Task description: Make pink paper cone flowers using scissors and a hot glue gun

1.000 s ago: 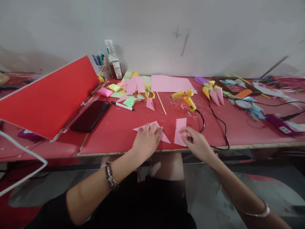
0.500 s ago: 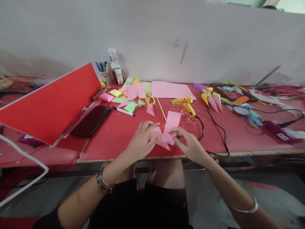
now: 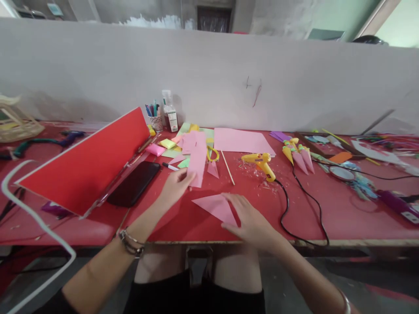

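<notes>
My left hand point(image 3: 175, 188) pinches the lower left edge of a pink paper strip point(image 3: 198, 168), which is raised over the craft materials. Near the table's front edge lies a pink paper triangle point(image 3: 215, 206). My right hand point(image 3: 250, 218) is at its right side, thumb and fingers spread apart, the fingertips touching or just above the paper. Behind the strip are yellow-handled scissors point(image 3: 213, 154), partly hidden, with a small pink paper piece point(image 3: 213, 169) by them. A thin wooden stick point(image 3: 228, 168) lies to the right of the scissors.
A yellow glue gun point(image 3: 260, 162) with a black cord lies right of centre. Small pink and yellow cones point(image 3: 303, 159) sit beyond it. At left are a black phone point(image 3: 134, 184) and a leaning red board point(image 3: 88, 165). A pink sheet point(image 3: 242, 140) lies by the wall.
My left hand has moved away to the left with the pink strip, off the triangle. My right hand has shifted onto the triangle's right side. The camera view has tilted up.
</notes>
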Demonstrator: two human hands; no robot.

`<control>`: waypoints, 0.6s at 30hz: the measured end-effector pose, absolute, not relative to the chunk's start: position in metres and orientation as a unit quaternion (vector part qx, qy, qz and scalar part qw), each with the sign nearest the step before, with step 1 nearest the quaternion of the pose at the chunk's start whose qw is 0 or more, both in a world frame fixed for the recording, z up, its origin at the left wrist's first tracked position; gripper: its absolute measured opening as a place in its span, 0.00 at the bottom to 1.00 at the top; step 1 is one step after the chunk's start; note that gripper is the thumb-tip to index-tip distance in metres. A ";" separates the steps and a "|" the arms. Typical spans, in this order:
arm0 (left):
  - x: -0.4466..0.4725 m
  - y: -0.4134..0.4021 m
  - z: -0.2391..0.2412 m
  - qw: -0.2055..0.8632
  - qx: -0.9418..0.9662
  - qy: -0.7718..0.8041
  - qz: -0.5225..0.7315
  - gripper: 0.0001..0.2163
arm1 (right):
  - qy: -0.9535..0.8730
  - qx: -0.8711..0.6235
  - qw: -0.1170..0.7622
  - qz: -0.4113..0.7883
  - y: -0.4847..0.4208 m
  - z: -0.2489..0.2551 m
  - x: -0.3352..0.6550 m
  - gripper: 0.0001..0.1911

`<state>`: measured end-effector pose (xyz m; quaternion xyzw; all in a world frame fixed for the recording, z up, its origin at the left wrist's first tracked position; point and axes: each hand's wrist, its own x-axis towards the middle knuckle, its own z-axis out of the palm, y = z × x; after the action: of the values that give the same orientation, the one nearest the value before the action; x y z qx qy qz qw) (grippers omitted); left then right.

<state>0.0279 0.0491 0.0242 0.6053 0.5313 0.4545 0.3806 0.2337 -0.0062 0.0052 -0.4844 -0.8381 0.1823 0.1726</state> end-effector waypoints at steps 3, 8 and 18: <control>0.012 0.075 0.032 0.306 0.614 0.557 0.468 0.12 | -0.850 -0.490 0.085 0.170 -0.016 -0.001 0.234 0.36; 0.001 0.130 0.035 0.250 0.605 0.609 0.447 0.11 | -0.877 -0.461 0.034 0.131 -0.031 -0.005 0.234 0.32; -0.002 0.208 0.026 0.156 0.627 0.672 0.362 0.06 | -0.917 -0.372 0.141 -0.027 -0.028 -0.011 0.243 0.15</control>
<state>-0.0015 0.2077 0.0256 0.6275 0.6717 0.3617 0.1557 0.2430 -0.0279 -0.0106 -0.3720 -0.9170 -0.0271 0.1414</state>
